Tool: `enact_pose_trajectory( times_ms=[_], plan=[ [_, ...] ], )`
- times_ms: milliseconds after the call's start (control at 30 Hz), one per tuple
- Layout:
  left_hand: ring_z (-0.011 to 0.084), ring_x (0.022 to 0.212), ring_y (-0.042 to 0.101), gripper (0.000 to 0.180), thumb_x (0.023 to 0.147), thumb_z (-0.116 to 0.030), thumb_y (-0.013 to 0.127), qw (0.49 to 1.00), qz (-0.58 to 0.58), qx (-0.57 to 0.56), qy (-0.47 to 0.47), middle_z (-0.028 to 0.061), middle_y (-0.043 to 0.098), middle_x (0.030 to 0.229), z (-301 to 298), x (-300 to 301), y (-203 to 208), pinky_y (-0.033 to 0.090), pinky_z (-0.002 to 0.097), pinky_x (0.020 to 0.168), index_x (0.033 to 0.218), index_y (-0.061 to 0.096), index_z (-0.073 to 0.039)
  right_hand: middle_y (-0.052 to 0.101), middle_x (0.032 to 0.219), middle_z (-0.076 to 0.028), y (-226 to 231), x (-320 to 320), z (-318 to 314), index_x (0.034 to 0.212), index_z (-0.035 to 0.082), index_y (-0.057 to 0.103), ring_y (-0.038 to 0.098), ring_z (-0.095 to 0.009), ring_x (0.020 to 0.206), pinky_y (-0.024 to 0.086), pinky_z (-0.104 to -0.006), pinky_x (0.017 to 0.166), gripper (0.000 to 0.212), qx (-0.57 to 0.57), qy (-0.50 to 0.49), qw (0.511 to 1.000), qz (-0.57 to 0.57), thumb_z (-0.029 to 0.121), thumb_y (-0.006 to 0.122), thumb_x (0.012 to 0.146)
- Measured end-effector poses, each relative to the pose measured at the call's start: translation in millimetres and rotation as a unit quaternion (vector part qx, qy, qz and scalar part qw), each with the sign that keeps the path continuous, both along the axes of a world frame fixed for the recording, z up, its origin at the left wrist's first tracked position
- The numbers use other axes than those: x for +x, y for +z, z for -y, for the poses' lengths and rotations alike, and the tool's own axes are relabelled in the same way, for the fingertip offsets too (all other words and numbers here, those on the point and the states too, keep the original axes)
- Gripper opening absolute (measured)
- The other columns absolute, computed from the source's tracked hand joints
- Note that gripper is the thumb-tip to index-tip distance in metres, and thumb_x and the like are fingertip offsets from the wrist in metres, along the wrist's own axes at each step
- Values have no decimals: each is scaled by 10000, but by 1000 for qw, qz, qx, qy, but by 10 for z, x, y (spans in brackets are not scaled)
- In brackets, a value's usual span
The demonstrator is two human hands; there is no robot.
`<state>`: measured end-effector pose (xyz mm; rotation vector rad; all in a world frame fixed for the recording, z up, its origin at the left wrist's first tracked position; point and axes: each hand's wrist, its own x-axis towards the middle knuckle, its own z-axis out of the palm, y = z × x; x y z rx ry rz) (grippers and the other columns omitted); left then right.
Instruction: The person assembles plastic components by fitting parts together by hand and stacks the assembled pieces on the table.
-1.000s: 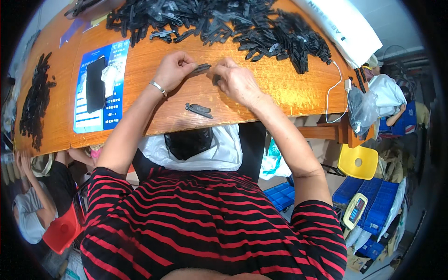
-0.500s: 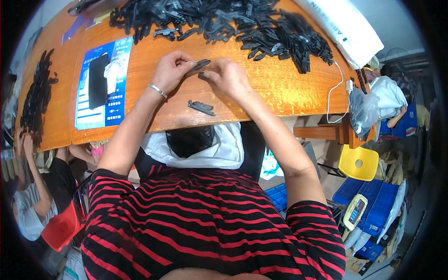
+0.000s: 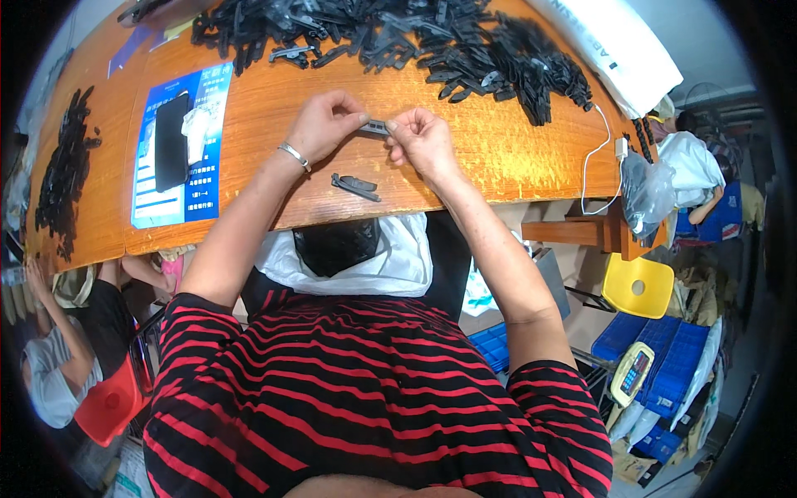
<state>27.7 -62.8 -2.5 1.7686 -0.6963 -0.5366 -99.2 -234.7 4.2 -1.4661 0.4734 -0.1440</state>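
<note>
A small, narrow black plastic piece (image 3: 376, 127) spans the gap between my two hands above the wooden table (image 3: 274, 108). My left hand (image 3: 328, 124) pinches its left end, and my right hand (image 3: 422, 143) grips the right end with thumb and fingers. Whether it is one part or two joined together, I cannot tell. Just nearer to me, a couple of similar black pieces (image 3: 356, 187) lie near the table's front edge. Beyond my hands spreads a large heap of the same black plastic pieces (image 3: 390, 41).
A blue-and-white sheet (image 3: 207, 149) with a black phone (image 3: 173, 145) lies at left, beside another black pile (image 3: 65, 170). An open white bag (image 3: 398, 266) rests at my lap. A white cable (image 3: 589, 158) trails off the right edge. Another person (image 3: 66, 357) sits at far left.
Each hand held a black piece, apart from the other; now both grip the ends of one piece-shaped span. My left hand shifted right and my right hand turned, its fingers more visible.
</note>
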Motion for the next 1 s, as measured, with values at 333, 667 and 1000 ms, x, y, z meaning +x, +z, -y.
enact_pose_trajectory(
  times_ms=[333,667,1000],
  plan=[
    [278,747,696,245,839,-222,819,977,150,146,32,145,709,817,14,4,49,547,389,697,876,701,-10,631,617,-57,179,79,-91,857,36,557,610,-137,480,486,-297,421,201,-105,35,987,-120,78,719,967],
    [146,663,568,241,872,-211,830,980,155,121,32,33,620,729,-99,12,-55,490,321,631,882,678,-25,642,620,-59,134,36,-101,834,36,569,619,-132,490,462,-291,412,222,-148,50,985,-78,119,721,972],
    [260,921,659,343,772,-240,876,980,178,69,-49,86,652,978,-186,-117,76,536,374,804,1045,734,-88,652,670,-78,110,-38,-13,887,14,607,539,-127,449,456,-288,407,205,75,61,990,-106,157,653,1027]
  ],
)
